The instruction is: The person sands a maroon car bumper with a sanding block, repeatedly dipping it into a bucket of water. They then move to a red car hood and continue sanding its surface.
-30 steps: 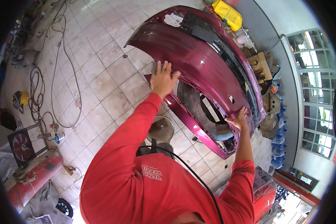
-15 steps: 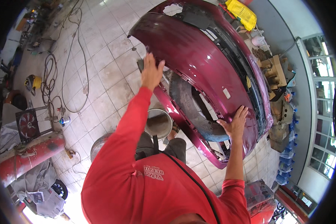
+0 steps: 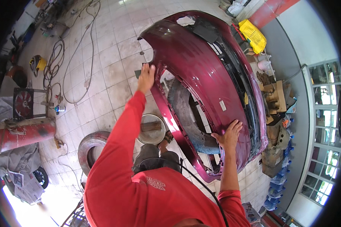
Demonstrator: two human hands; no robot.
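Note:
A large dark red car bumper [image 3: 201, 72] rests over a tyre [image 3: 185, 109] on the tiled floor in front of me. My left hand [image 3: 146, 77] reaches out and grips the bumper's lower left edge. My right hand [image 3: 228, 135] lies flat, fingers spread, on the bumper's glossy face near its right end. Both arms are in red sleeves.
A round metal bowl [image 3: 152, 129] and a second tyre [image 3: 91, 145] lie near my feet. Hoses and cables [image 3: 57, 68] trail over the tiles at left, near a red fan [image 3: 23, 103] and a red cylinder [image 3: 21, 134]. A yellow crate [image 3: 254, 36], boxes and blue bottles line the right wall.
The bumper has shifted up and to the right in view and turned more upright. My left hand has stretched further along its left edge; my right hand stays on its right end.

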